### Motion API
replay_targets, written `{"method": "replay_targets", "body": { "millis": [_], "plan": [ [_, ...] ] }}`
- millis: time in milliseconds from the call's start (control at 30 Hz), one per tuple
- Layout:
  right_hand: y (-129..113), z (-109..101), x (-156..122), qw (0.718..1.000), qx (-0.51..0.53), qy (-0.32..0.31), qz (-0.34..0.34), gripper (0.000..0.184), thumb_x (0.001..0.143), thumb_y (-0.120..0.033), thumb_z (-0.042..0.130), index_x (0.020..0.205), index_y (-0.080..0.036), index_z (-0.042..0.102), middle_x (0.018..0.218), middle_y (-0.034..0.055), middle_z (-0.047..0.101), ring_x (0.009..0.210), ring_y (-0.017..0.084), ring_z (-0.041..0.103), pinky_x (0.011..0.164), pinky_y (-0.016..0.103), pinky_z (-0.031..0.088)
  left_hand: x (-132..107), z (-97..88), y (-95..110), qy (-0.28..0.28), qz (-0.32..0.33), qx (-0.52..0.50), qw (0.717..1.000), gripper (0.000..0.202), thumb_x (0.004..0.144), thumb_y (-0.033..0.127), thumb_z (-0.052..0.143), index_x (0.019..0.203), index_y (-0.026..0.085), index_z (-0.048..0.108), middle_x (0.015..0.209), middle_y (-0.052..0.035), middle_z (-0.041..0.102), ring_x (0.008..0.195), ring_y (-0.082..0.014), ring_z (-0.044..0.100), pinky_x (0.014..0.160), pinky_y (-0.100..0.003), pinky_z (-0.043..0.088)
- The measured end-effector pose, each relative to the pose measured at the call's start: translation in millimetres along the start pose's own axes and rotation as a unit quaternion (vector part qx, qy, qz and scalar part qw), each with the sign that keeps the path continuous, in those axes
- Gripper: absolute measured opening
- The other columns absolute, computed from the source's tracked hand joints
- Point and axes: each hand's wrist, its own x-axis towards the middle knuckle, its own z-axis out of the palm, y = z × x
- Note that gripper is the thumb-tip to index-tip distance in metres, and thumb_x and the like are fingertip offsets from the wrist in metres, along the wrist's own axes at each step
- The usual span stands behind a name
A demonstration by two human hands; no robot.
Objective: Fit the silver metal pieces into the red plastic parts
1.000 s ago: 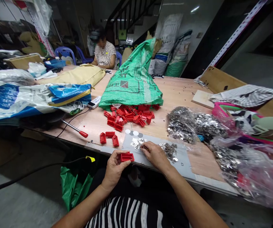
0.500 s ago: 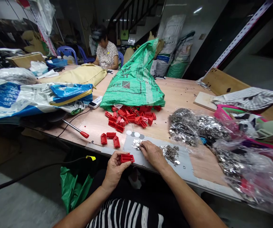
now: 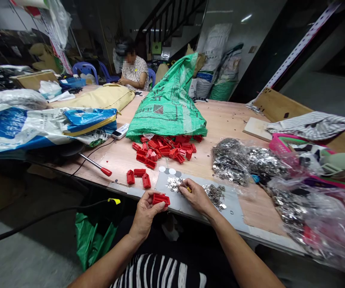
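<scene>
My left hand [image 3: 144, 214] grips a red plastic housing [image 3: 161, 199], its hollow side facing up, just off the table's front edge. My right hand [image 3: 197, 197] is closed around a small yellow-handled tool [image 3: 187, 189]. A thin metal shaft points from it toward the far left; its exact kind I cannot make out. Beside the tool's tip lies a pile of small shiny metal plates [image 3: 172, 183] on a grey mat [image 3: 232, 200]. Darker metal pieces [image 3: 216, 196] are heaped to the right of that hand. Several loose red housings [image 3: 146, 181] rest left of the mat.
A green woven sack [image 3: 169, 110] stands behind more red housings [image 3: 163, 149]. Clear bags of metal parts [image 3: 231, 160] and a pink basket [image 3: 280, 145] are at right. A red-tipped lever [image 3: 105, 171] juts out at left. Across the table sits another person [image 3: 135, 72].
My right hand has turned and shifted slightly right from the plate pile, and the yellow-handled tool now shows in it. My left hand keeps the red housing in nearly the same place.
</scene>
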Motion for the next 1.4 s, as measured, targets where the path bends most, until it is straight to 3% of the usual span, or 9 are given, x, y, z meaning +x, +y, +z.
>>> {"method": "replay_targets", "body": {
  "millis": [233, 433, 833, 967, 1200, 1400],
  "plan": [
    [4, -5, -11, 0.997, 0.065, -0.029, -0.027, 0.02, 0.085, -0.03, 0.049, 0.096, -0.02, 0.063, 0.088, 0.0024, 0.066, 0.08, 0.018, 0.059, 0.073, 0.028, 0.044, -2, 4.5, 0, -0.015, -0.016, -0.009, 1.0, 0.034, 0.069, 0.025, 0.076, 0.096, 0.017, 0.057, 0.094, -0.0033, 0.068, 0.079, -0.0141, 0.066, 0.074, -0.03, 0.056],
    [6, -5, -20, 0.993, 0.114, -0.033, 0.004, 0.015, 0.086, -0.03, 0.048, 0.091, -0.02, 0.058, 0.081, -0.0006, 0.062, 0.058, 0.012, 0.053, 0.06, 0.025, 0.043, -4, 6.1, 2, -0.027, -0.056, -0.046, 0.997, 0.032, 0.073, 0.022, 0.073, 0.1, 0.019, 0.056, 0.092, -0.0024, 0.066, 0.078, -0.0135, 0.064, 0.077, -0.034, 0.055],
    [2, -9, -24, 0.992, 0.123, -0.017, 0.01, 0.013, 0.084, -0.033, 0.052, 0.084, -0.02, 0.057, 0.079, -0.0001, 0.064, 0.059, 0.014, 0.059, 0.063, 0.026, 0.044, -2, 12.2, 6, -0.036, -0.096, -0.071, 0.992, 0.05, 0.072, 0.019, 0.073, 0.119, 0.019, 0.058, 0.094, -0.0052, 0.066, 0.081, -0.0155, 0.063, 0.08, -0.035, 0.051],
    [-7, -9, -34, 0.992, 0.129, -0.002, 0.0, 0.011, 0.084, -0.031, 0.054, 0.081, -0.021, 0.057, 0.075, -0.0015, 0.06, 0.058, 0.013, 0.054, 0.06, 0.025, 0.042, -2, 13.9, 6, -0.037, -0.101, -0.066, 0.992, 0.055, 0.07, 0.018, 0.073, 0.123, 0.019, 0.058, 0.094, -0.0056, 0.066, 0.083, -0.0156, 0.061, 0.078, -0.033, 0.05],
    [-21, 2, -46, 0.96, 0.273, -0.063, 0.008, 0.019, 0.086, -0.037, 0.057, 0.08, -0.02, 0.055, 0.07, -0.0033, 0.051, 0.058, 0.011, 0.048, 0.056, 0.023, 0.04, -1, 15.9, 6, -0.048, -0.102, -0.072, 0.991, 0.056, 0.07, 0.016, 0.072, 0.124, 0.02, 0.058, 0.091, -0.0039, 0.064, 0.08, -0.014, 0.06, 0.076, -0.03, 0.05],
    [-8, 6, -36, 0.96, 0.277, -0.009, 0.041, 0.022, 0.08, -0.04, 0.062, 0.087, -0.019, 0.057, 0.077, -0.0018, 0.053, 0.058, 0.01, 0.048, 0.055, 0.023, 0.041, -2, 15.4, 7, -0.046, -0.101, -0.067, 0.992, 0.055, 0.069, 0.017, 0.072, 0.123, 0.019, 0.059, 0.091, -0.0045, 0.065, 0.079, -0.0138, 0.06, 0.074, -0.029, 0.049]
  ]
}}
